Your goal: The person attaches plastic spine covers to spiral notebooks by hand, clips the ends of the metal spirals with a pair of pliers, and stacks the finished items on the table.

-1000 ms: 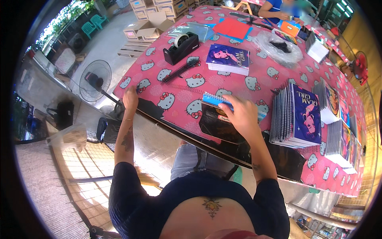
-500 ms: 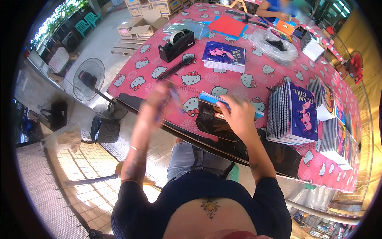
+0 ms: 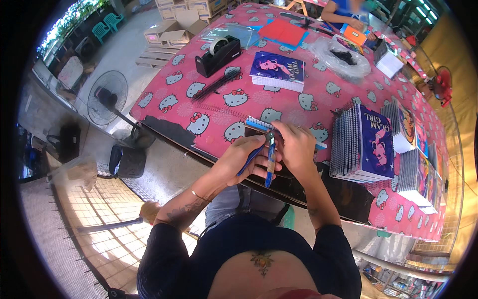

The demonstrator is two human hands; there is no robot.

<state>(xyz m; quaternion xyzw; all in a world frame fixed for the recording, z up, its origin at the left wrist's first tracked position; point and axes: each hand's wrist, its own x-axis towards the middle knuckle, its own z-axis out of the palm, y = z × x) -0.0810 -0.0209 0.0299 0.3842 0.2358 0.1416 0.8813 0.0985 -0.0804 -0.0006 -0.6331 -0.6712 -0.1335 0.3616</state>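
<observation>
At the near table edge, my left hand (image 3: 241,157) is closed round a pair of blue-handled pliers (image 3: 270,159). The jaws of the pliers point away from me, beside the fingers of my right hand. My right hand (image 3: 298,149) grips a spiral notebook (image 3: 256,123), which shows white pages and a blue edge and is mostly covered by my hands. A thin wire coil (image 3: 221,110) runs out from the notebook's left end over the pink cloth. Several black coils (image 3: 216,85) lie beyond it.
Stacked spiral notebooks (image 3: 371,144) stand to the right, with a smaller stack (image 3: 277,72) farther back. A black tape dispenser (image 3: 218,56), red sheet (image 3: 283,34) and plastic bag (image 3: 343,60) lie beyond. A co-worker (image 3: 348,17) sits across the table; a fan (image 3: 107,97) stands left.
My left hand, blurred and farther left before, has come right with the pliers to the notebook's coil end. My right hand stays on the notebook.
</observation>
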